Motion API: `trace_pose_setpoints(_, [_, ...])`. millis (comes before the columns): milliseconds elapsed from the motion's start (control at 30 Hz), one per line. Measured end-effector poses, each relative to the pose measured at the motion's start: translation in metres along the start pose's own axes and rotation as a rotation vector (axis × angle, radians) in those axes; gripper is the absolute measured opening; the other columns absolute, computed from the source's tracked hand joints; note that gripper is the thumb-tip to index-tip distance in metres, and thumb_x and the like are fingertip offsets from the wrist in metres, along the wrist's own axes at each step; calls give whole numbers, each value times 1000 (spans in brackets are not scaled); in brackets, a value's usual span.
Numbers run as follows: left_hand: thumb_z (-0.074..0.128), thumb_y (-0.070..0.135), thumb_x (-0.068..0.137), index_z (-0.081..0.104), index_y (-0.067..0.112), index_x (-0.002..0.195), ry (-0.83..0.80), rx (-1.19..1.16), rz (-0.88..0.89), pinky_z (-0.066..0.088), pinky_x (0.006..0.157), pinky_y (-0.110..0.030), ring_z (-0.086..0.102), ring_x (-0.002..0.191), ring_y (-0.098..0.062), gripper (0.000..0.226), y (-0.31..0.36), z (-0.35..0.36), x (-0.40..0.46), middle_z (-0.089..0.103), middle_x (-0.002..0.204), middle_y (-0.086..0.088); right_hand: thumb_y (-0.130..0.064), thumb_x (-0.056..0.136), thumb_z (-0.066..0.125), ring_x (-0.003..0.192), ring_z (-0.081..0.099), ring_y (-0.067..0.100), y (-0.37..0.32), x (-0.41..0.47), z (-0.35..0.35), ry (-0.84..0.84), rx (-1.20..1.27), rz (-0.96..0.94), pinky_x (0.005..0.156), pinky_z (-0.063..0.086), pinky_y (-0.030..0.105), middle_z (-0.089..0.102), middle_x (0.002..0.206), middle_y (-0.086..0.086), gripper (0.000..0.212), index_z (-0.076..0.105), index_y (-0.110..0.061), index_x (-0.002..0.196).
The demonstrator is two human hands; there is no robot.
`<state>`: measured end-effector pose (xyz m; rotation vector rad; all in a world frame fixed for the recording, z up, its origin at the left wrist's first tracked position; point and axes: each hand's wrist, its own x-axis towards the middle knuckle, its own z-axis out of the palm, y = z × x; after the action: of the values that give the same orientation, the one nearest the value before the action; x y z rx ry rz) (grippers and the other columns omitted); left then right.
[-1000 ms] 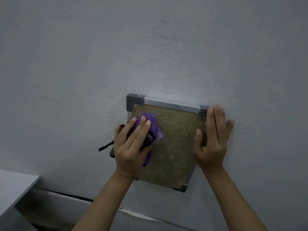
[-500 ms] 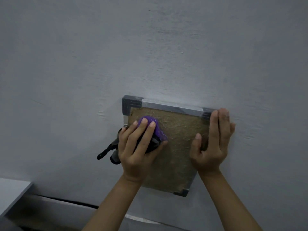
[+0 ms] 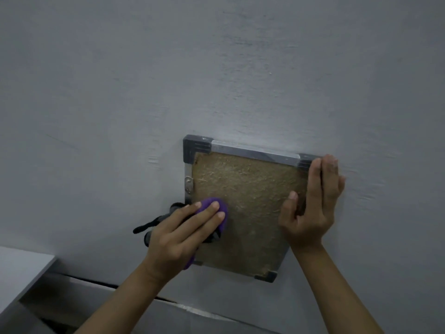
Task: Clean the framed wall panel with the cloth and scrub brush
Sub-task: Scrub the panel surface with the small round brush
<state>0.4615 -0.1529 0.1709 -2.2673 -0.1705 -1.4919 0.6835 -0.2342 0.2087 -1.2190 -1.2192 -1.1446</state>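
A square framed wall panel [image 3: 248, 201] with a brown fibrous face and a grey metal frame hangs on the pale wall. My left hand [image 3: 183, 235] presses a purple cloth [image 3: 216, 208] against the panel's lower left part, near the left frame edge. Under the same hand sits a black scrub brush [image 3: 149, 225], its handle sticking out to the left. My right hand [image 3: 310, 206] lies flat on the panel's right edge, fingers pointing up over the frame and thumb on the brown face.
The grey wall [image 3: 216, 80] fills most of the view. A white ledge [image 3: 19, 268] juts in at the lower left. A pale horizontal strip [image 3: 192, 309] with a dark gap runs along the bottom, below the panel.
My left hand has slid the cloth and brush down from the panel's upper left to its lower left. My right hand has stayed on the right edge.
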Motion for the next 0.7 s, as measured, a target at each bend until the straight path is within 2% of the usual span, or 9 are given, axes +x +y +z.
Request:
trace_pose_setpoints(100, [61, 4, 93, 54, 6, 125, 132, 57, -96, 48, 97, -32, 59, 107, -25, 33, -14, -6, 20, 58, 123, -14, -13, 91, 38, 144, 20, 18, 0, 0, -1, 1, -4, -1, 116, 16, 45, 13, 158, -8, 48, 34, 3, 136])
trace_pose_setpoints(200, [73, 3, 83, 62, 5, 120, 208, 91, -160, 50, 95, -34, 60, 104, -27, 38, -21, 2, 39, 61, 120, -15, -12, 90, 39, 144, 20, 18, -1, 0, -1, -10, -1, -1, 116, 15, 45, 12, 158, -8, 49, 34, 3, 136])
trace_pose_setpoints(267, [76, 31, 81, 61, 4, 119, 196, 89, -173, 49, 96, -37, 59, 109, -29, 49, -17, 8, 40, 61, 119, -16, -12, 89, 40, 144, 19, 18, -1, 1, -1, -11, 1, 0, 116, 16, 46, 12, 158, -8, 49, 34, 3, 136])
trace_pose_setpoints(333, [56, 61, 83, 58, 4, 120, 178, 19, -218, 47, 100, -40, 55, 116, -31, 68, -9, 8, 37, 59, 121, -16, -12, 89, 40, 144, 20, 19, -1, 1, 0, -4, 2, -1, 116, 16, 46, 12, 158, -8, 49, 34, 4, 136])
trace_pose_setpoints(367, [44, 66, 87, 57, 4, 121, 184, -46, -261, 45, 101, -41, 53, 119, -32, 72, -6, 7, 37, 59, 123, -15, -13, 90, 39, 144, 20, 19, -2, 1, 0, -2, 2, 0, 116, 16, 46, 13, 158, -8, 49, 34, 4, 135])
trace_pose_setpoints(400, [35, 65, 91, 57, 4, 122, 196, -99, -297, 44, 102, -42, 53, 120, -32, 71, -3, 7, 37, 59, 124, -15, -13, 90, 39, 144, 20, 19, -2, 1, -1, 0, 2, 1, 116, 16, 45, 13, 158, -8, 48, 35, 3, 135])
trace_pose_setpoints(467, [35, 51, 98, 59, 2, 121, 235, -135, -353, 45, 101, -43, 53, 120, -33, 60, 1, 9, 40, 59, 124, -14, -14, 91, 38, 143, 21, 19, -3, 1, -1, 1, -1, 2, 116, 16, 45, 13, 158, -8, 48, 35, 3, 135])
trace_pose_setpoints(567, [60, 30, 93, 62, 3, 113, 305, -71, -403, 48, 96, -43, 55, 115, -30, 34, 6, 16, 44, 61, 119, -14, -14, 91, 38, 143, 21, 18, -3, 1, 0, -1, -6, 22, 115, 18, 47, 21, 155, 0, 48, 35, 3, 135])
trace_pose_setpoints(700, [77, 21, 80, 65, 4, 109, 295, 54, -337, 51, 91, -36, 58, 107, -29, 35, 3, 19, 41, 63, 115, -14, -12, 90, 39, 143, 21, 18, -5, 1, 0, 0, -5, 26, 115, 17, 46, 26, 151, 1, 48, 35, 4, 134])
